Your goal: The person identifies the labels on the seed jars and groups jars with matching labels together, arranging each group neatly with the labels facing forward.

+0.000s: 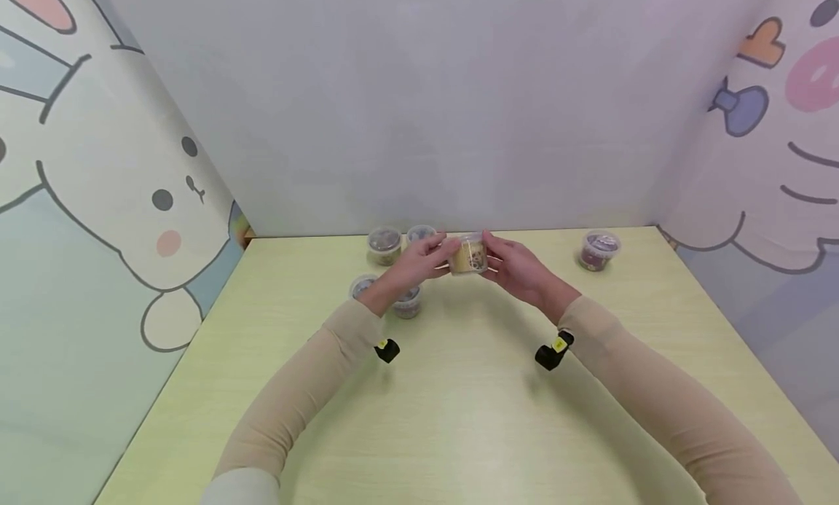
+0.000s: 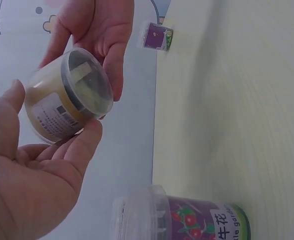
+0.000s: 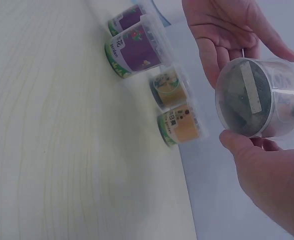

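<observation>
A small clear plastic tub [image 1: 469,257] with a yellow wrap-around label is held up over the back of the table, between both hands. My left hand [image 1: 419,261] grips its left side, thumb across from the fingers. On the other side my right hand [image 1: 514,267] grips it the same way. Tilted over in the left wrist view, the tub [image 2: 54,117] shows a white printed barcode label. Its round dark base [image 3: 247,97] carries a pale strip in the right wrist view.
Left of the hands stand several similar tubs, including a yellow-labelled one [image 3: 179,125] and a purple-labelled one [image 3: 137,50]. Another purple tub [image 1: 599,250] stands alone at the back right. The pale wooden table [image 1: 459,417] ends at a back wall [image 1: 459,126].
</observation>
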Motion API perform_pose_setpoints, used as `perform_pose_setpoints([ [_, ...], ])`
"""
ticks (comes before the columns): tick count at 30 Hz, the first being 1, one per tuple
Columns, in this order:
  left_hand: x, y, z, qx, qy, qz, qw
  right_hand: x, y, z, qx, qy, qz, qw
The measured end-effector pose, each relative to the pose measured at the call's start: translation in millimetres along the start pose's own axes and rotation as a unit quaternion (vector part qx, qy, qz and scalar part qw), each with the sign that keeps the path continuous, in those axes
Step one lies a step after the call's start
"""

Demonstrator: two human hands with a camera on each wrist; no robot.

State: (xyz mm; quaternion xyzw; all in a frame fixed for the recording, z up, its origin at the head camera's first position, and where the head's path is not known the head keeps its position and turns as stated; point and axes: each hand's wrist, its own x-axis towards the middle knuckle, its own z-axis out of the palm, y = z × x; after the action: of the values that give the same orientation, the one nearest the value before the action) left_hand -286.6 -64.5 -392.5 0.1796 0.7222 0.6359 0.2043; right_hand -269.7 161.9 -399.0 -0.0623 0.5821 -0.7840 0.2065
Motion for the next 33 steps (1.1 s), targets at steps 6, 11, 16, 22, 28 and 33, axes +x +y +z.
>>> perform_pose_setpoints([
  [6,-2.5,1.4,-3.4,-0.001,0.006,0.015,0.9999,0,-1,-4,0.011,-0.012,-0.008,1.0],
  [11,-4.3,-0.3,-5.0,-0.014,-0.007,0.036,0.9992,-1,-2,-5,0.013,0.007,0.007,1.0],
  [16,-4.8,-1.4,-6.3,0.008,-0.002,0.028,0.9996,-1,-1,-3,-0.014,-0.004,0.009,1.0],
  [22,-5.4,1.3,-12.7,0.015,0.003,0.021,0.9997,-2,-2,-4,-0.023,-0.008,0.011,1.0],
  [28,-7.2,4.2,-17.4,0.022,-0.006,0.018,0.9996,-2,-3,-2,-0.042,-0.018,0.011,0.999],
  [33,-7.7,4.3,-20.5,0.025,-0.012,0.009,0.9996,-2,-4,0,-0.044,-0.021,0.018,0.999],
])
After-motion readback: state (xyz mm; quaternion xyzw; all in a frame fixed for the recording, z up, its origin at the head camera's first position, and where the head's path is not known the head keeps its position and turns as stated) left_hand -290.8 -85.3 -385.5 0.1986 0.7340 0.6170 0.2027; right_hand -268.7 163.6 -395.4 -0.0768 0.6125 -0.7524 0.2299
